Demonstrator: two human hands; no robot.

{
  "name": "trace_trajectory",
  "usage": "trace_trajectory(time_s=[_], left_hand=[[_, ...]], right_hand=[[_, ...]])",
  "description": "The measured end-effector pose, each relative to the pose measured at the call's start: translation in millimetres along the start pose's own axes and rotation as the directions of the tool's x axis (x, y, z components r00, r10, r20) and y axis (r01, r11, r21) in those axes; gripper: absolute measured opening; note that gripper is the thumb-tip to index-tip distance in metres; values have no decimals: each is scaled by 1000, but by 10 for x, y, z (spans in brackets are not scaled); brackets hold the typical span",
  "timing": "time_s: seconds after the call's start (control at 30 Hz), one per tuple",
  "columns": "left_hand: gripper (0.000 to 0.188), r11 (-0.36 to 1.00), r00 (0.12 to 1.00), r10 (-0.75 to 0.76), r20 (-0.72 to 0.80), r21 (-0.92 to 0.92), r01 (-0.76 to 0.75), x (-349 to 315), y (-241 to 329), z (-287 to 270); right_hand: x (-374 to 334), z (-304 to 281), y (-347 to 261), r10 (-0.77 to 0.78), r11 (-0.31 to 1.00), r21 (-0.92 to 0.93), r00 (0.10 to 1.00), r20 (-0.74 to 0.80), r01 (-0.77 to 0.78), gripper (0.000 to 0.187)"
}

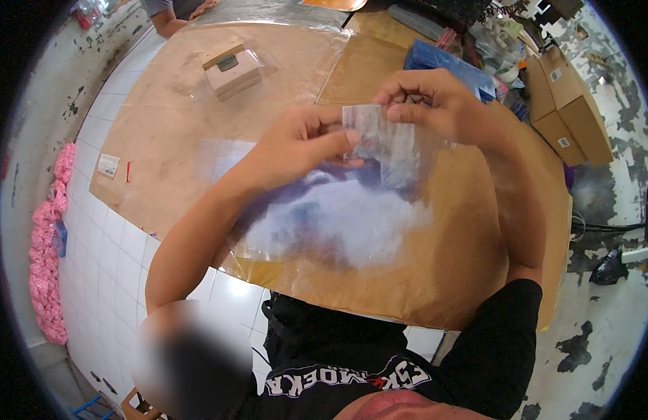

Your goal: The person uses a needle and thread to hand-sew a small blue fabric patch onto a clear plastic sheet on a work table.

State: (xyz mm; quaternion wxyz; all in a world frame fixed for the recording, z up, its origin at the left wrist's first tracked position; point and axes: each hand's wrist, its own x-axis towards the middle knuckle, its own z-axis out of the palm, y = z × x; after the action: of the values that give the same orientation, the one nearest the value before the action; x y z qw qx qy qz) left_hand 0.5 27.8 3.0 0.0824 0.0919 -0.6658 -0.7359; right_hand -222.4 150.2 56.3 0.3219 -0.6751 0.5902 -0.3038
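A small clear plastic bag [400,157] is stretched between my two hands above the table. The thumb and fingers of my left hand [303,143] pinch its left side. At its upper right edge my right hand [436,105] is closed, thumb against fingers. Beneath them lies a loose heap of clear plastic bags [324,224], somewhat blurred. Another flat clear bag [222,155] sticks out beside my left forearm.
On the brown-covered table [163,105] stands a small brown box [233,75] on clear plastic. A white label [108,165] and a red strip [128,171] lie left. Far right are a blue box [446,66] and a cardboard carton [569,105]. Another person's arm [171,26] shows far left.
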Motion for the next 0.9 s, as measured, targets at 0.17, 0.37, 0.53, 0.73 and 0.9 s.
trace_trajectory(time_s=[0.17,0.37,0.53,0.73,0.9], left_hand=[[31,996,997,-67,-31,-64,65,-60,-41,194],[30,996,998,32,-47,-82,-36,-116,-64,262],[24,990,999,-8,-50,-141,1,-135,-56,235],[26,984,998,25,-61,-176,-35,-157,-20,270],[27,991,994,71,-82,-108,-79,-178,-43,283]], right_hand=[[-49,318,46,-522,740,-598,823,-224,307,22],[-193,700,-165,-437,808,-569,805,-402,155,31],[-191,764,-181,-435,826,-538,798,-417,169,32],[-167,795,-140,-516,795,-565,736,-439,221,32],[-165,817,-125,-533,790,-570,712,-457,225,29]])
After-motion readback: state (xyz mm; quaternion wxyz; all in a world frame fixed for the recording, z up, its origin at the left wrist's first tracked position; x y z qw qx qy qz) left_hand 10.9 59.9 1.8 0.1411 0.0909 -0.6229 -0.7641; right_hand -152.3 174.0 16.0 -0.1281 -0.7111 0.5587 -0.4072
